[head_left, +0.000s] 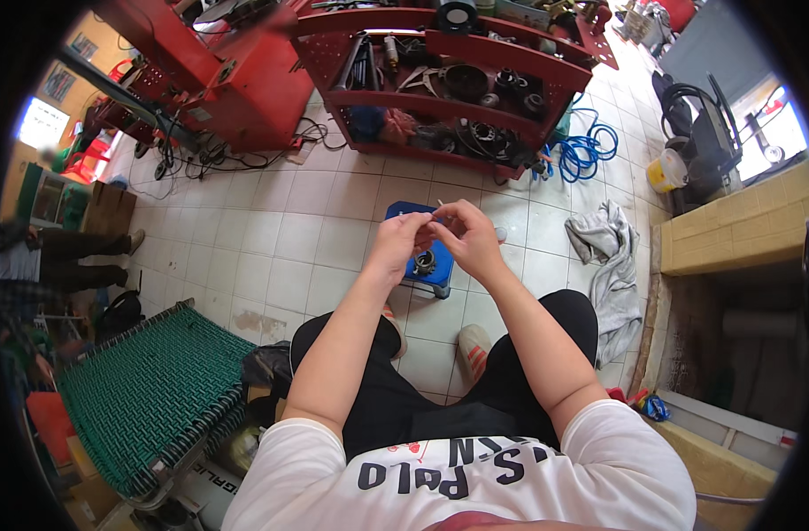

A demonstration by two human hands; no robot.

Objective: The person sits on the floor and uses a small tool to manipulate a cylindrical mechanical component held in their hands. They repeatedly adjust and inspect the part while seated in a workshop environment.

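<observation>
Over a small blue stool [436, 281], my left hand [399, 244] and my right hand [467, 237] meet with bent fingers. The fingertips of both are pinched together at one spot. Whatever sits between them is too small and too covered to name. A short pale tip shows by the right fingers, and I cannot tell what it belongs to. Below the hands, a dark grey round metal part [424, 262] with a hole in its middle rests on the stool top. Neither hand touches that part.
Ahead stands a red tool cart [369, 95] loaded with tools and metal parts. A blue hose [590, 150] lies coiled beside it. On the right, a grey cloth [610, 265] is crumpled on the tiles. A green woven seat [157, 380] is at left; another person's legs [86, 257] show beyond.
</observation>
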